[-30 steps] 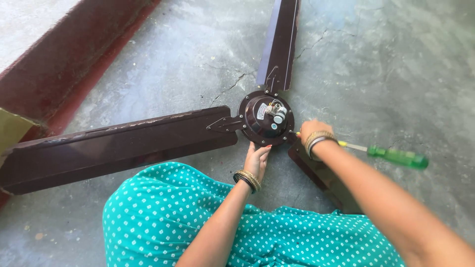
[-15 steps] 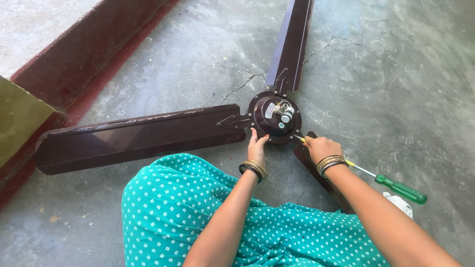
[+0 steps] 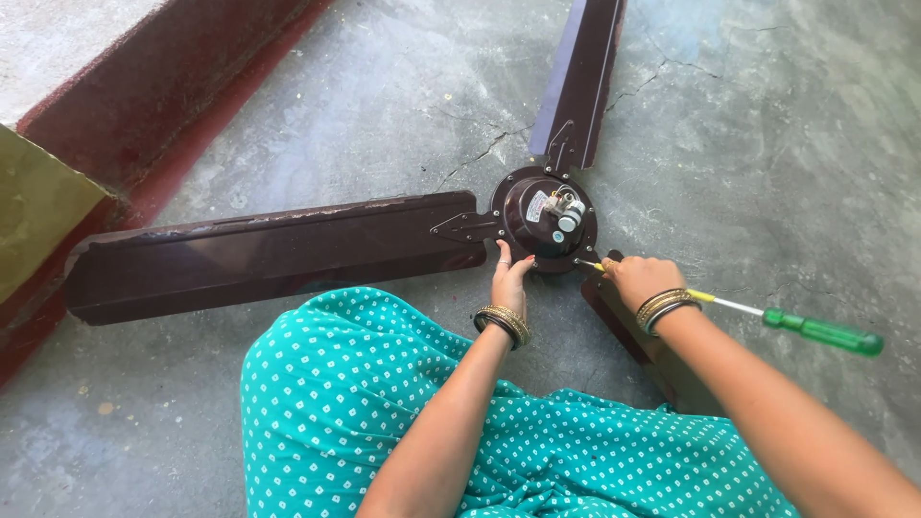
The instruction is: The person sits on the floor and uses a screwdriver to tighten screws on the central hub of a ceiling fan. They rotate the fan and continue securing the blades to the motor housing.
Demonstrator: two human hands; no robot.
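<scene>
Left hand still pressed open on fan motor, right hand still gripping screwdriver, unmoved.

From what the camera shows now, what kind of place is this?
Probably a home's floor or yard used as a repair spot: a bare cracked concrete floor, a red-painted step, and a ceiling fan lying flat on it.

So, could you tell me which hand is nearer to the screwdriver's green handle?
The right. The right hand grips the screwdriver's shaft, with the green handle trailing just behind its wrist. The left hand rests on the fan's motor hub, farther off.
</scene>
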